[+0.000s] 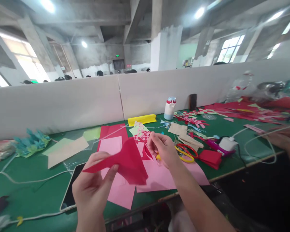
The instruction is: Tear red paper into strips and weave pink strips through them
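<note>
My left hand [94,180] pinches a folded sheet of red paper [132,161] between thumb and fingers, raised above the table. My right hand [163,146] is closed just right of the red paper, apart from it; whatever its curled fingers may hold is hidden. Beneath both hands lie sheets of pink paper [122,193]. Just past my right hand lie scissors with yellow and red handles [187,153]. A red-and-white checked woven paper piece [142,133] lies behind the raised sheet, which partly covers the things under it.
A tablet [71,190] and white cables lie on the green table [45,191] at the left. A white bottle [169,109] and yellow paper [142,120] stand near the white partition [87,100]. Red folded paper [210,158] and a charger [227,144] lie right. Another person's hand [277,137] is at far right.
</note>
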### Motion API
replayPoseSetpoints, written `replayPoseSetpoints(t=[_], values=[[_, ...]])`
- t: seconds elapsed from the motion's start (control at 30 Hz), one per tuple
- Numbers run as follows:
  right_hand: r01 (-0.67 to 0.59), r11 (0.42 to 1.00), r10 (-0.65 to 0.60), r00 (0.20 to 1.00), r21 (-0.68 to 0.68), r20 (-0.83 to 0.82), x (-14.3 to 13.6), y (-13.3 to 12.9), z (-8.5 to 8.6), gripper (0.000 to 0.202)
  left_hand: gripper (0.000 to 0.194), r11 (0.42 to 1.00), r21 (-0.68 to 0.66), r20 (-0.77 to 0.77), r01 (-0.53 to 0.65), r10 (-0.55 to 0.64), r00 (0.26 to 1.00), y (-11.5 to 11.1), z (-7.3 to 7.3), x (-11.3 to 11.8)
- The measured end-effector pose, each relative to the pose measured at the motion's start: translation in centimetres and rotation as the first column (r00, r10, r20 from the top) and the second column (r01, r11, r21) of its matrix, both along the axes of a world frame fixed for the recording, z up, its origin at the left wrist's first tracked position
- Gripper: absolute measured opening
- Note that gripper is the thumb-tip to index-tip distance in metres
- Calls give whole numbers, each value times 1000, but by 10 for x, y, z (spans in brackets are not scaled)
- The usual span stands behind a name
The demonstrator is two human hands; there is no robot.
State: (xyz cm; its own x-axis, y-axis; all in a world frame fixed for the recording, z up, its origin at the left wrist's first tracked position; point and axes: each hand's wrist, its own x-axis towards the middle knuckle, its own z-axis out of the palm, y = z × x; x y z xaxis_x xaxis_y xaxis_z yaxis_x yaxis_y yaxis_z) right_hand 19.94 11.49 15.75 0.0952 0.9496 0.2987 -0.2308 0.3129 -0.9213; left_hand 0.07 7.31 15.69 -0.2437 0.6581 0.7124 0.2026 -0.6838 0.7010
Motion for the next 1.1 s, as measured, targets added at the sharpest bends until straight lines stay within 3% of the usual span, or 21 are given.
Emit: replayPoseSetpoints(t=[0.1, 0.17, 0.3, 0.37, 0.43, 0.6, 0.7, 0.8, 0.9, 0.97, 1.03, 1.1], values=[[-89, 993, 98, 988, -73, 119, 8, -7, -4, 57, 16, 988, 138, -81, 67, -57, 995, -3, 12, 1], [-215, 963, 243, 954, -164, 174, 12, -9, -11, 65, 21, 972, 190, -176, 142, -108, 978, -3, 18, 1], [-496, 787, 554, 830, -365, 65, 14, -3, -28, 76, 30, 935, 203, -511, 290, -151, 846, -8, 19, -1], [-560, 727, 594, 803, -398, -47, 11, 3, -36, 74, 32, 919, 216, -627, 330, -128, 768, -14, 12, -1], [-574, 665, 638, 769, -478, -37, 6, 8, -40, 67, 35, 905, 211, -708, 369, -119, 696, -21, 2, 2], [-488, 732, 593, 800, -475, 92, -5, 24, -39, 31, 46, 895, 87, -774, 437, -215, 595, -39, -14, 18], [-415, 801, 526, 832, -431, 178, -4, 34, -35, 27, 52, 906, -47, -770, 421, -301, 563, -39, -10, 19], [-331, 875, 437, 855, -354, 279, 2, 39, -30, 22, 54, 914, -228, -749, 335, -384, 539, -24, -1, 10], [-270, 918, 369, 851, -290, 374, 3, 36, -27, 15, 45, 988, -145, -740, 53, -144, 657, 2, 7, 2], [-197, 951, 292, 824, -237, 486, -1, 28, -28, 11, 36, 993, -22, -744, -119, 63, 665, 19, 12, 2], [-3, 999, 31, 616, -38, 787, -8, 18, -33, 15, 33, 962, 127, -711, -243, 259, 654, 33, 13, 7], [35, 999, -35, 442, 21, 896, -16, 6, -41, 17, 33, 926, 204, -685, -318, 367, 630, 42, 11, 10]])
